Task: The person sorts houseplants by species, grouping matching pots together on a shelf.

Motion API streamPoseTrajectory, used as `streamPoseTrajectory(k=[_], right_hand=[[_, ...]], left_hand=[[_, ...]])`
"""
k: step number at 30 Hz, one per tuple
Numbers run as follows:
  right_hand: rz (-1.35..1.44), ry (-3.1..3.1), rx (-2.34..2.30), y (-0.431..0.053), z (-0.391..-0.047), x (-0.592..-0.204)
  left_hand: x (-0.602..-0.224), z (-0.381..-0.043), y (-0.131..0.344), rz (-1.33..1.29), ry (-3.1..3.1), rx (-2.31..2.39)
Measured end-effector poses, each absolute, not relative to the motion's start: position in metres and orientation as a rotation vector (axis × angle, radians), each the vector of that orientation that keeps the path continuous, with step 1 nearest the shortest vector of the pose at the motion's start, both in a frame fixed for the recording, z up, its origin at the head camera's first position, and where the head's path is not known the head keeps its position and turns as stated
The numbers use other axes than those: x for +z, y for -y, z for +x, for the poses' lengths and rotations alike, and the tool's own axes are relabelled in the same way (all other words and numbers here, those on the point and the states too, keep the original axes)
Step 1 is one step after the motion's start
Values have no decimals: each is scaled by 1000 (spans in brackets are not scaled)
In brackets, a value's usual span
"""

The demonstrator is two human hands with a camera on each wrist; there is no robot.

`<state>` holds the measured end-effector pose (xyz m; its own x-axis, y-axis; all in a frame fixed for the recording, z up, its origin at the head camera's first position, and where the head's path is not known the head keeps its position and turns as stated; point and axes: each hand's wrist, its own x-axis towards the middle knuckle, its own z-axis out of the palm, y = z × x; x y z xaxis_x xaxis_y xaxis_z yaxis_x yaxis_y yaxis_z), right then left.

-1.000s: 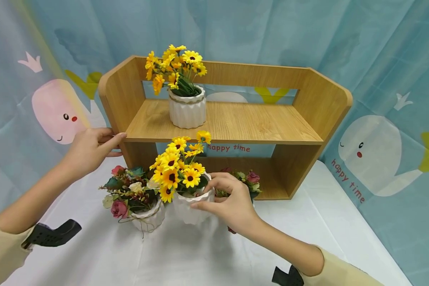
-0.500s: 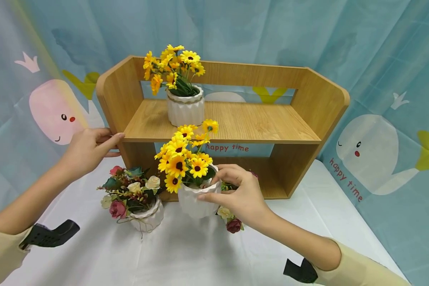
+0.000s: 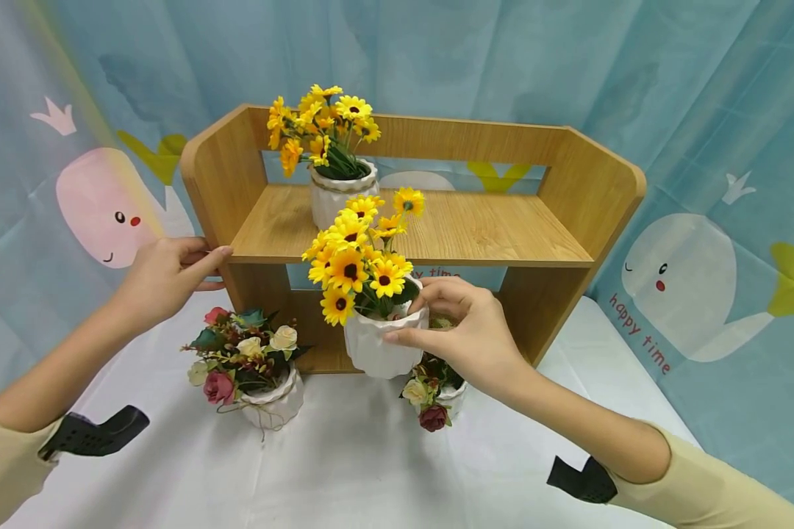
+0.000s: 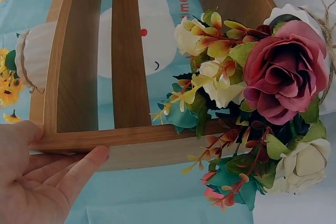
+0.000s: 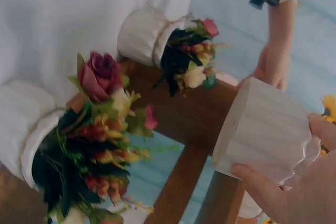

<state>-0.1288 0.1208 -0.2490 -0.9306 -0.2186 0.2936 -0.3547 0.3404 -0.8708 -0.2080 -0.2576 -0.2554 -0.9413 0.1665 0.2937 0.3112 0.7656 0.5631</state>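
Note:
My right hand (image 3: 473,330) pinches the rim of a white fluted pot of yellow daisy-like flowers (image 3: 384,342), thumb outside and fingers at the far side. The pot hangs in the air before the wooden shelf (image 3: 476,220), slightly below its upper board. In the right wrist view the pot (image 5: 262,135) shows its base and side. My left hand (image 3: 172,283) grips the left side panel's front edge; the left wrist view shows thumb and fingers on either side of that edge. A second pot of yellow flowers (image 3: 345,195) stands on the upper board, partly hidden behind the held flowers.
A pot of mixed roses (image 3: 271,400) stands on the white cloth before the shelf's left end. Another rose pot (image 3: 451,397) sits right of the middle, partly behind my right hand. A blue printed curtain (image 3: 437,51) hangs behind.
My right hand has lifted the yellow flower pot up and to the right, away from the left rose pot. The left hand keeps its grip on the shelf panel.

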Motion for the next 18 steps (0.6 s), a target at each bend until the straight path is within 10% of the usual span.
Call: streamPoseTrajectory(k=[18], right_hand=[[495, 2500, 1575, -143, -152, -204]], left_hand=[[-255, -207, 258, -369, 2742, -965]])
